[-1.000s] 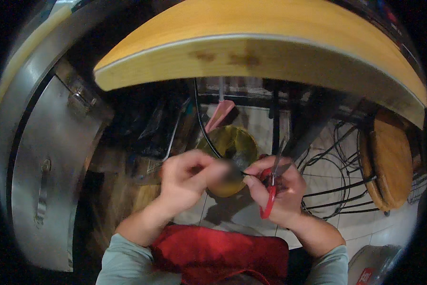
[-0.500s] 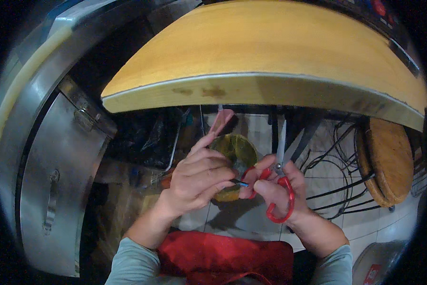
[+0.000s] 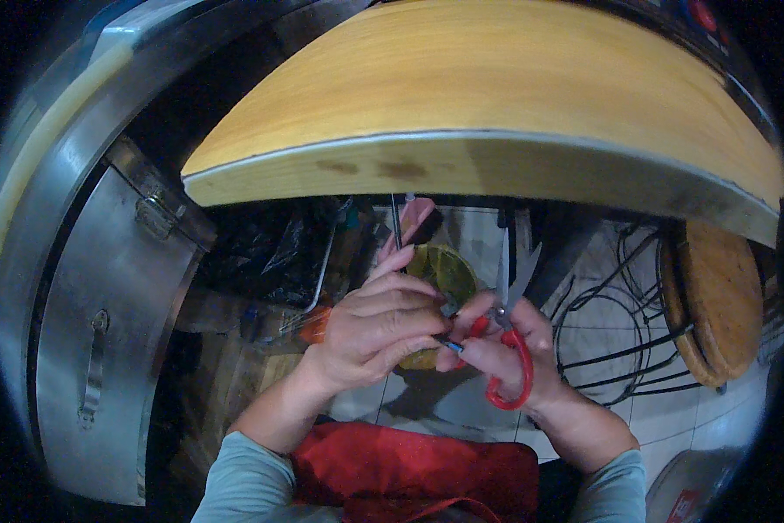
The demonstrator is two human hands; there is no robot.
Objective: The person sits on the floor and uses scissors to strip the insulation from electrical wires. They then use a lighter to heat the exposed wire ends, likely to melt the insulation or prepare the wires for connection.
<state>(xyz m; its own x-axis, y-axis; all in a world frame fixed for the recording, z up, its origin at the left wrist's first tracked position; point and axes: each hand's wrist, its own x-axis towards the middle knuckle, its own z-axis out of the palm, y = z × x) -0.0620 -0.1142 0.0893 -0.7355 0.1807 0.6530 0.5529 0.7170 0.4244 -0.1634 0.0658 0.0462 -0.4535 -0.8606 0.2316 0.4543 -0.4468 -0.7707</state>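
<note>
One red cloth (image 3: 414, 462) covers the lap. Beyond it, two bare hands work close together. The left hand (image 3: 383, 327) pinches one dark cord end (image 3: 454, 346) between thumb and fingers; its single blue tip points rightward and slightly back toward the body, next to the right thumb. The right hand (image 3: 544, 362) has its fingers curled around one pair of red-handled scissors (image 3: 502, 315), long axis running away from the person, two blades parted and pointing forward. Ahead is one yellow tabletop (image 3: 496, 96); below, one yellowish bin (image 3: 448, 270) and one pink scoop (image 3: 407, 228).
</note>
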